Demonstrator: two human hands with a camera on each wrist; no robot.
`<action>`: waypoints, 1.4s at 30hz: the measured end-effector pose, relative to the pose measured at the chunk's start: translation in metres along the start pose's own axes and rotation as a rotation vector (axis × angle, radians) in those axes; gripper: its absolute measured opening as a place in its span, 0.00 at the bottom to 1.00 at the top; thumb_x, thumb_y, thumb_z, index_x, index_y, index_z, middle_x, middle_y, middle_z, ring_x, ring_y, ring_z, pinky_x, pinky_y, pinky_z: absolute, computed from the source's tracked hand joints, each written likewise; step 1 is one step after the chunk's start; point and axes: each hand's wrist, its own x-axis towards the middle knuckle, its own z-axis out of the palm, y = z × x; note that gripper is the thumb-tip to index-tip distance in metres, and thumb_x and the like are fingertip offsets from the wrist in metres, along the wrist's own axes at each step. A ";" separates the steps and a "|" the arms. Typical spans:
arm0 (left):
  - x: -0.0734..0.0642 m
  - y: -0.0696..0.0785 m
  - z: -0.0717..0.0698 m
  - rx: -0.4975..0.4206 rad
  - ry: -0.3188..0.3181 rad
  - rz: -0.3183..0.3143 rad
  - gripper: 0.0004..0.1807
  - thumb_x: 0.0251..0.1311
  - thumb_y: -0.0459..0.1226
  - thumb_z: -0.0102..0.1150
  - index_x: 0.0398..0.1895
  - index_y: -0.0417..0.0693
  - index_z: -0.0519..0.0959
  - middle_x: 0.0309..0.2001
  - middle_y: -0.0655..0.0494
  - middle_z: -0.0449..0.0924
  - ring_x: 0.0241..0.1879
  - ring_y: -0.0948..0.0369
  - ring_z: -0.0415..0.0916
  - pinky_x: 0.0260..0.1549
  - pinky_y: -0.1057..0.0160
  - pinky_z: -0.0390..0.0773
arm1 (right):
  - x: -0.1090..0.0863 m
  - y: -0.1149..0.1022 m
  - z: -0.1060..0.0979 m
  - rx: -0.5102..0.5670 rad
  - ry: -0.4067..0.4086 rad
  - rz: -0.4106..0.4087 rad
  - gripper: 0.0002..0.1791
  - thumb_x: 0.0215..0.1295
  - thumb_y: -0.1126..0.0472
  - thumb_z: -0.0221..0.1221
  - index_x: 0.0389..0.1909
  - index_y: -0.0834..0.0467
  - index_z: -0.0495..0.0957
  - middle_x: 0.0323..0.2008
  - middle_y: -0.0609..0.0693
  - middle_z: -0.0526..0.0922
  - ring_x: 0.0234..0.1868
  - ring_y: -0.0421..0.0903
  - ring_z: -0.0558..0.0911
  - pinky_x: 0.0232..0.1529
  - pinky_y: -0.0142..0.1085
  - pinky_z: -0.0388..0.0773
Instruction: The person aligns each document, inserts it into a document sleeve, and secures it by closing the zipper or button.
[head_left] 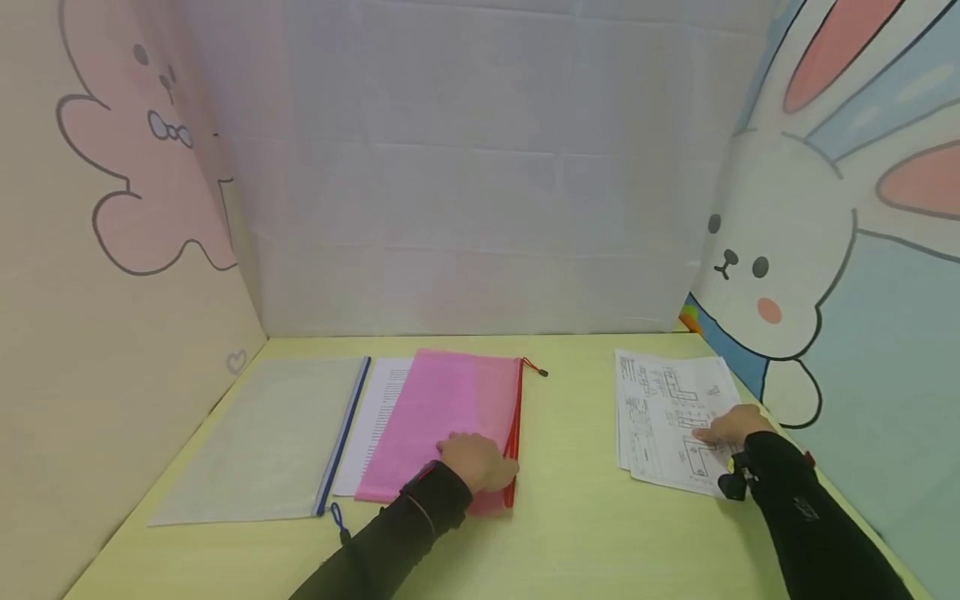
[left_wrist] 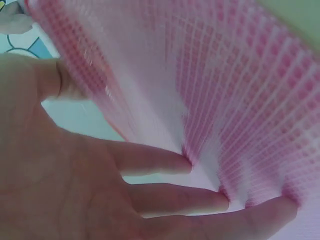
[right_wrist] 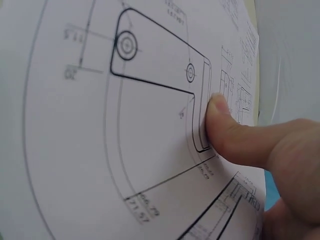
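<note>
Head view: left hand [head_left: 477, 462] pinches pink pouch [head_left: 442, 392], whose front-to-back zip edge [head_left: 517, 417] faces papers [head_left: 660, 425] I see pinched by right hand [head_left: 735, 423] near right edge of tabletop [head_left: 577, 517].

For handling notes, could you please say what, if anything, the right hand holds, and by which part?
White printed paper sheets, by the right edge, thumb uppermost.

The pale yellow tabletop [head_left: 570, 533] is occupied along its left edge by a translucent pouch [head_left: 255, 442] with a blue zip [head_left: 345, 437]; a printed sheet [head_left: 375, 408] is laid beside it, partly covered by a pink pouch [head_left: 442, 400] with a red zip [head_left: 518, 400], and drawing sheets [head_left: 660, 425] are stacked near the right edge
</note>
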 end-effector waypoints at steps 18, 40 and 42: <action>0.002 -0.001 0.000 0.165 0.005 0.008 0.33 0.59 0.66 0.52 0.31 0.45 0.86 0.37 0.50 0.85 0.41 0.50 0.81 0.47 0.44 0.78 | -0.010 -0.019 -0.017 0.242 -0.235 -0.022 0.55 0.63 0.51 0.67 0.70 0.84 0.46 0.59 0.76 0.61 0.52 0.64 0.70 0.55 0.51 0.71; 0.005 -0.010 0.002 0.183 0.072 0.030 0.31 0.64 0.61 0.47 0.12 0.49 0.74 0.17 0.59 0.67 0.20 0.61 0.65 0.25 0.59 0.66 | -0.010 -0.016 0.001 0.683 -0.427 -0.035 0.27 0.73 0.68 0.56 0.65 0.77 0.59 0.31 0.50 0.85 0.34 0.50 0.86 0.40 0.44 0.84; 0.006 -0.010 0.003 0.159 0.072 0.029 0.29 0.64 0.59 0.46 0.12 0.50 0.73 0.17 0.59 0.66 0.19 0.61 0.64 0.24 0.59 0.62 | -0.008 -0.016 0.001 0.681 -0.434 -0.047 0.26 0.73 0.69 0.53 0.65 0.77 0.58 0.32 0.50 0.84 0.35 0.51 0.85 0.40 0.44 0.84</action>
